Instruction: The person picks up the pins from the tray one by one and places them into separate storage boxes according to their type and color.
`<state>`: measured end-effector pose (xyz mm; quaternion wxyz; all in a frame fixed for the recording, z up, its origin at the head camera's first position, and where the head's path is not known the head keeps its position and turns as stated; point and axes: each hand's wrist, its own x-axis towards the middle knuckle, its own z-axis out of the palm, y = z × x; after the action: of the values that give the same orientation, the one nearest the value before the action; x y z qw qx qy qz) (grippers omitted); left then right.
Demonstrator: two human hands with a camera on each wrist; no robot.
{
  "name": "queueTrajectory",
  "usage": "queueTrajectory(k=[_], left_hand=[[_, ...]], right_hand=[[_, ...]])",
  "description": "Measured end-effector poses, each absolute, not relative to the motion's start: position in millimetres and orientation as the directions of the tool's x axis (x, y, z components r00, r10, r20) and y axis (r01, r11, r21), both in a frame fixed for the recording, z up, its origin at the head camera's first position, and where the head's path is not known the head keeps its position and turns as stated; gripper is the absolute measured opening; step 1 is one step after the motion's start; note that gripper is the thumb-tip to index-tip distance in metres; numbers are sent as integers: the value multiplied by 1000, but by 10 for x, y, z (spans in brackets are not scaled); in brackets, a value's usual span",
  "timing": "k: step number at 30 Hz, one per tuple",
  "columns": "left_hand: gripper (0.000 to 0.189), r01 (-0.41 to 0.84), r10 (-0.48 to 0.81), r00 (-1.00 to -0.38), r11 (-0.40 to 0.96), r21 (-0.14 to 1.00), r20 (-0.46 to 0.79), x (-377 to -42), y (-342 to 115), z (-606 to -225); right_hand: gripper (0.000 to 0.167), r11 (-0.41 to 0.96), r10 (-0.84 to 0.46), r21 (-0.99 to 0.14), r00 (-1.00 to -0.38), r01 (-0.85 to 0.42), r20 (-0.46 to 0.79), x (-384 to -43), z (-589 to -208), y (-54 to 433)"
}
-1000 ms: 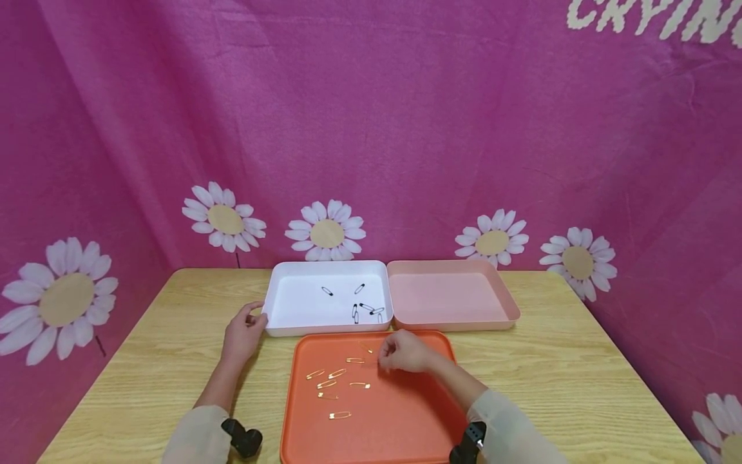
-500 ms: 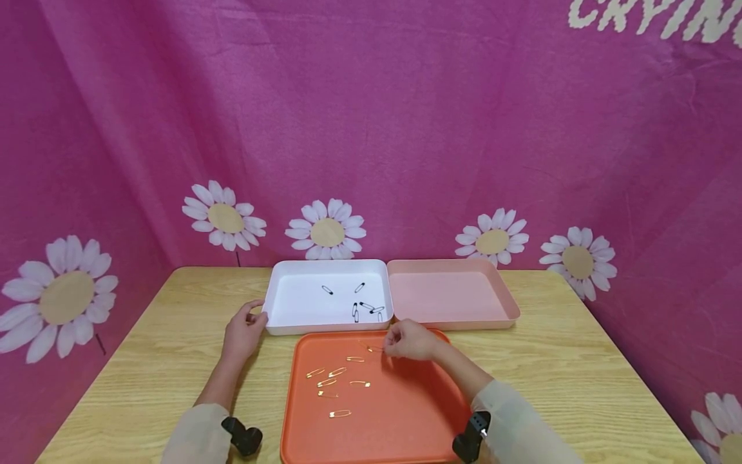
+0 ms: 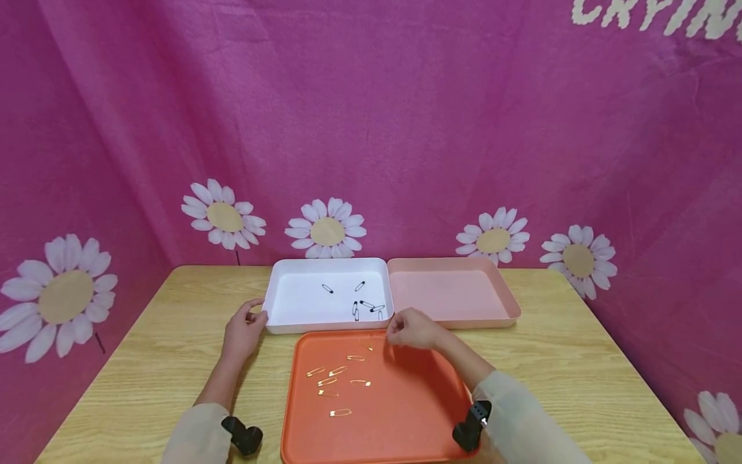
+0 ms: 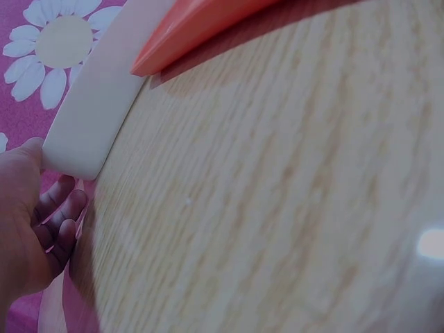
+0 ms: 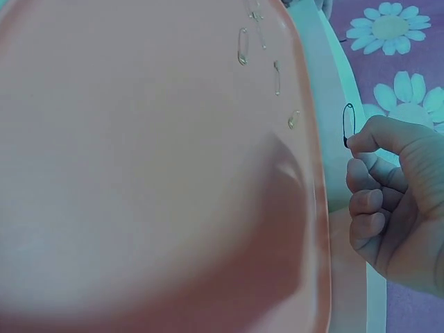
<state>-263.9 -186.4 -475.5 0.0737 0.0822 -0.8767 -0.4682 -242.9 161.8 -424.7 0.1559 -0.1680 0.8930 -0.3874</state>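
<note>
My left hand (image 3: 243,330) rests its thumb and fingers, loosely bent, against the left end of the white tray (image 3: 330,327). Several black-headed safety pins (image 3: 366,305) lie in that tray, mostly toward its right front corner. My right hand (image 3: 413,327) is over the back edge of the orange tray (image 3: 400,425), close to where the other two trays meet. In the right wrist view it pinches a dark safety pin (image 5: 349,125) at its black head, loop upward. Gold safety pins (image 3: 341,413) lie scattered over the left and back of the orange tray.
To the right of the white tray, side by side with it, stands a pink tray (image 3: 455,324). All three trays are on a wooden table (image 3: 574,380). A magenta cloth (image 3: 371,129) with daisies hangs behind the table and along its sides.
My right hand has risen from the orange tray's upper middle toward its back edge, slightly to the right. My left hand stays at the white tray.
</note>
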Motion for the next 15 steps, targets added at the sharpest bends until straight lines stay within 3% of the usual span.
queueTrajectory(k=[15], left_hand=[[39,-95,-216,-976,549,830,31,-2657,-1856,-4703]], right_hand=[[8,612,-405,-777,-903,-150,-144,-2573,-4094,1663]])
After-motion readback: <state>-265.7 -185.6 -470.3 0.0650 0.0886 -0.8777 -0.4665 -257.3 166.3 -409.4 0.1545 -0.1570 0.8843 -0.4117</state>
